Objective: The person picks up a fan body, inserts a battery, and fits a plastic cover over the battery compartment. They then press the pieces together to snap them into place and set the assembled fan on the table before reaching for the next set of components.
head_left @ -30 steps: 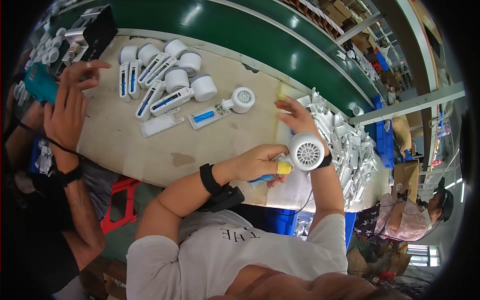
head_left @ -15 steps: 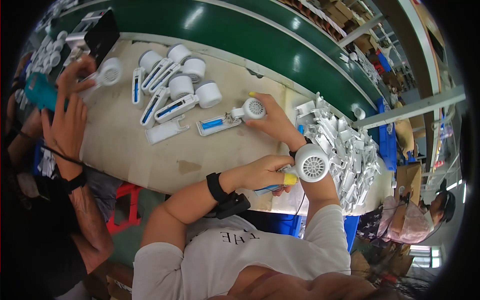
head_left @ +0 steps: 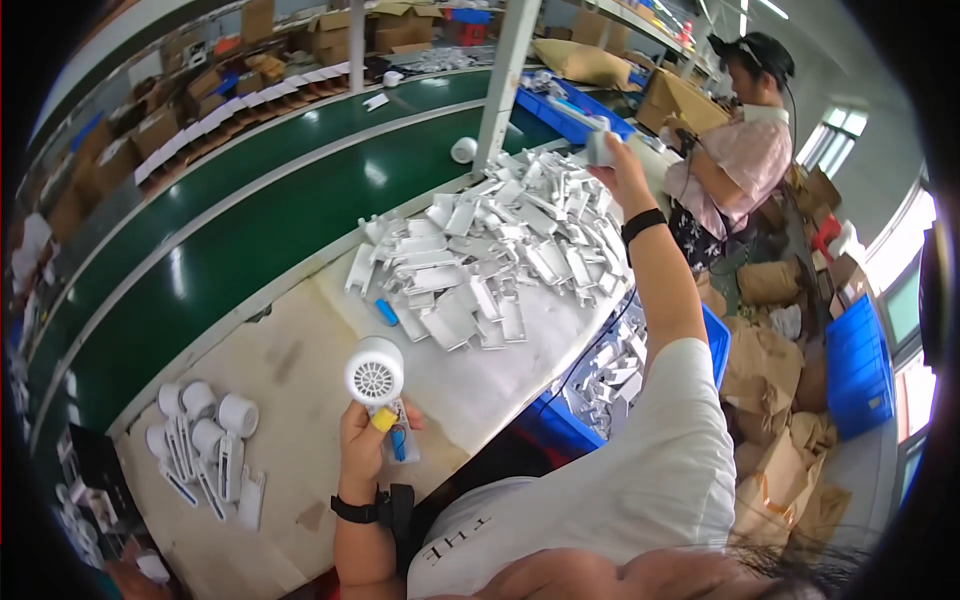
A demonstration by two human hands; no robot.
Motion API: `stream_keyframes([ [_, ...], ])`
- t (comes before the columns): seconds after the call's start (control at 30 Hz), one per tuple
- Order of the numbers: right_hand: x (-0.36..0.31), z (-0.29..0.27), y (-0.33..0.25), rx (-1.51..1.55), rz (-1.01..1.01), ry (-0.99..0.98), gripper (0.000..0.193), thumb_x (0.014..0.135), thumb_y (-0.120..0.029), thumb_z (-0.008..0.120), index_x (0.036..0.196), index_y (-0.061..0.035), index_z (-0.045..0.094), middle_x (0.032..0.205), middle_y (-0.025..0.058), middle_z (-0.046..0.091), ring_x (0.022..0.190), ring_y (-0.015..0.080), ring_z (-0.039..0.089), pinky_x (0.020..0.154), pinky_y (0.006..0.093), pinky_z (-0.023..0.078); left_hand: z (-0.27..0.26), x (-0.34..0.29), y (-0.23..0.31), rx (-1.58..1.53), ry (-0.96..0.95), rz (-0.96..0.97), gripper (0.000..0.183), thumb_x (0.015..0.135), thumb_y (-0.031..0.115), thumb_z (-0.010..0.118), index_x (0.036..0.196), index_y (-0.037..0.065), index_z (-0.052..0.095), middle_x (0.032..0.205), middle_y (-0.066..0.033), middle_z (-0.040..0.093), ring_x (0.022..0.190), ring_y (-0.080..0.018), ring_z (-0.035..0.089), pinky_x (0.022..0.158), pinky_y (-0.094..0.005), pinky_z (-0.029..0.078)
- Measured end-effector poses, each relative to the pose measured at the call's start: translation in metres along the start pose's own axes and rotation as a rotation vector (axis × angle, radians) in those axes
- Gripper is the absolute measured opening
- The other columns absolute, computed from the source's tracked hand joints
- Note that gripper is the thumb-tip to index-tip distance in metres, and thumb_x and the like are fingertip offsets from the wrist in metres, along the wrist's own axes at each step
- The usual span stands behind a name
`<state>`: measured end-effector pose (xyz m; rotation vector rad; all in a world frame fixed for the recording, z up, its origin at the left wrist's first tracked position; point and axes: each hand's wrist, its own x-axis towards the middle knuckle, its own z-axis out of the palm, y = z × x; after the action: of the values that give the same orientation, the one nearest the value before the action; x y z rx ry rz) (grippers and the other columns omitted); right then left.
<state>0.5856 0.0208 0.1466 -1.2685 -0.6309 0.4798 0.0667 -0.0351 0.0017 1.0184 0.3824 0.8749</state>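
Note:
My left hand (head_left: 362, 440), with yellow tape on a finger, is closed round the handle of a white handheld fan (head_left: 374, 372). The round grille faces up, and a blue battery (head_left: 399, 442) shows in the uncovered handle. My right hand (head_left: 625, 175) is stretched out to the far right, closed on a second handheld fan (head_left: 601, 149). Only its pale rounded head shows; fingers hide the rest. This fan is up in front of a blue crate (head_left: 570, 115), beyond a heap of white plastic handle covers (head_left: 480, 250).
Several white fans (head_left: 205, 435) and a loose cover (head_left: 251, 500) lie on the left of the table (head_left: 290, 370). By the heap is a blue battery (head_left: 386, 312). A blue bin (head_left: 715, 345) of white parts stands below the edge. Another person (head_left: 745, 150) works at far right.
The view has swung right. My right hand has left the tabletop with the fan it touched and reached out past the heap. My left hand still holds its fan.

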Motion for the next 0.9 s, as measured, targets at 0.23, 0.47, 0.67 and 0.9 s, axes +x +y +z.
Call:
stream_keyframes([
  [0.23,0.007,-0.174,0.018,0.089,0.052,0.441,0.048,0.082,-0.040,0.063,0.116,-0.0091,0.051,0.112,0.0097,0.050,0.098,0.0283,0.054,0.075,0.0419,0.052,-0.001,0.013,-0.007,0.071,0.179,-0.048,0.024,0.087,0.016,0.053,0.103,-0.003,0.051,0.084,-0.0157,0.063,0.070,-0.0235,0.063,0.067,-0.0341,0.052],
  [0.47,-0.003,-0.237,0.078,0.052,0.244,0.659,0.035,0.078,-0.046,0.064,0.077,-0.0114,0.060,0.061,0.0009,0.049,0.041,0.0131,0.037,0.039,0.0265,0.026,-0.008,0.018,-0.013,0.106,0.343,-0.097,0.027,0.088,0.020,0.051,0.104,-0.002,0.050,0.079,-0.0145,0.061,0.065,-0.0212,0.061,0.062,-0.0312,0.052],
  [0.67,0.024,-0.237,0.092,0.061,0.170,0.598,0.024,0.082,-0.029,0.062,0.088,-0.0070,0.054,0.076,0.0061,0.047,0.060,0.0204,0.052,0.055,0.0299,0.049,-0.011,0.022,-0.017,0.095,0.400,-0.054,0.027,0.089,0.021,0.051,0.104,-0.001,0.050,0.079,-0.0136,0.060,0.067,-0.0213,0.060,0.065,-0.0324,0.051],
  [0.9,0.019,-0.186,0.101,0.110,0.154,0.276,0.031,0.082,-0.015,0.061,0.108,-0.0011,0.051,0.102,0.0092,0.047,0.090,0.0278,0.057,0.078,0.0350,0.053,-0.027,0.011,-0.024,0.100,0.408,0.047,0.027,0.091,0.020,0.050,0.108,-0.001,0.050,0.096,-0.0112,0.060,0.088,-0.0211,0.059,0.080,-0.0336,0.048],
])
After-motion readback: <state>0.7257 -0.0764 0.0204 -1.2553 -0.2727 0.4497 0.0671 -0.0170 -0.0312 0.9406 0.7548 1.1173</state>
